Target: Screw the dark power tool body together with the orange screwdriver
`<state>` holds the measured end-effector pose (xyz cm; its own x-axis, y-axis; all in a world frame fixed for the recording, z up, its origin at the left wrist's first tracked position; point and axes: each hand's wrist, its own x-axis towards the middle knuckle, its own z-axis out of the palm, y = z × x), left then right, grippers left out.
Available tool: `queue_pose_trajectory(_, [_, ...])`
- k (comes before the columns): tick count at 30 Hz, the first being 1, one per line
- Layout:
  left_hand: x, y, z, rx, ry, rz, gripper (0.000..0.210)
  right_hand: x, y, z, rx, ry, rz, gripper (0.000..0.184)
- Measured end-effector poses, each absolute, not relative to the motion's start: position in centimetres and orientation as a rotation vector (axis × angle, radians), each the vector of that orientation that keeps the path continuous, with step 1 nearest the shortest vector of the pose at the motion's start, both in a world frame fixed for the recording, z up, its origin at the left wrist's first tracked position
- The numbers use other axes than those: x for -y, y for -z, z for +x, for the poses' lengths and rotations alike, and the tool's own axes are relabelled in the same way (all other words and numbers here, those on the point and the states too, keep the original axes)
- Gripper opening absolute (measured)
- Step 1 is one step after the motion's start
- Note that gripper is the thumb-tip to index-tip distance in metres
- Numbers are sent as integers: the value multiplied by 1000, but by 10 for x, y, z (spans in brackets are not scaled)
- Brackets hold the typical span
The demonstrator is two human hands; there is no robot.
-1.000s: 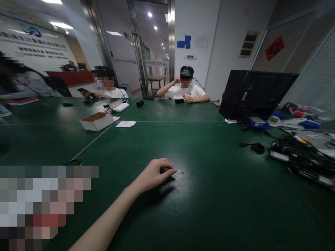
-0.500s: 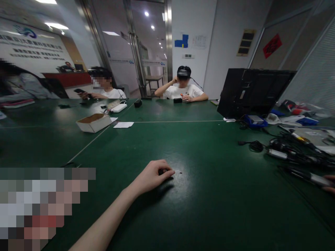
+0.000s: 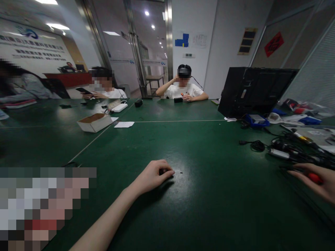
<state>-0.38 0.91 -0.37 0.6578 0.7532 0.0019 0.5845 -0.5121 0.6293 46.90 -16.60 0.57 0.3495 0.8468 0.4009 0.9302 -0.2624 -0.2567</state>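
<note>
My left hand [image 3: 155, 174] rests on the green table [image 3: 209, 209] in the middle, its fingers curled round a small dark object [image 3: 162, 171] mostly hidden by them. Just right of its fingertips lies a tiny dark piece [image 3: 181, 172]. At the right edge is my right hand [image 3: 318, 181], thumb and fingers closed around a slim tool. A red part [image 3: 315, 178] shows inside the grip, and a dark end [image 3: 286, 168] points left near the fingertips. The palm hides the rest of this tool.
Black cables with tools [image 3: 290, 148] lie tangled beyond my right hand. A large black panel [image 3: 253, 92] stands behind them. A white open box [image 3: 94, 122] and a paper slip [image 3: 124, 124] are at left. Other people sit along the far side. Pixel blocks cover the lower left.
My right hand has come further into view from the right edge, over the place where a black-and-silver pen-shaped tool showed. A red part now shows in it. My left hand stays put.
</note>
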Motion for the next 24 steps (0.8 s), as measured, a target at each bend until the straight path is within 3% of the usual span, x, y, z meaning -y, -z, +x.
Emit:
queue_pose_trajectory(6, [-10, 9, -6, -1081, -420, 2340, 27, 110, -15, 297, 2279, 72, -1820, 28])
queue_pose_trajectory(12, [-14, 12, -7, -1113, -406, 2428, 24, 49, -3, 215, 2546, -30, -1641, 15])
queue_pose_trajectory(24, [-9, 10, -4, -1124, -363, 2479, 23, 42, 19, 186, 2578, 90, -1650, 23])
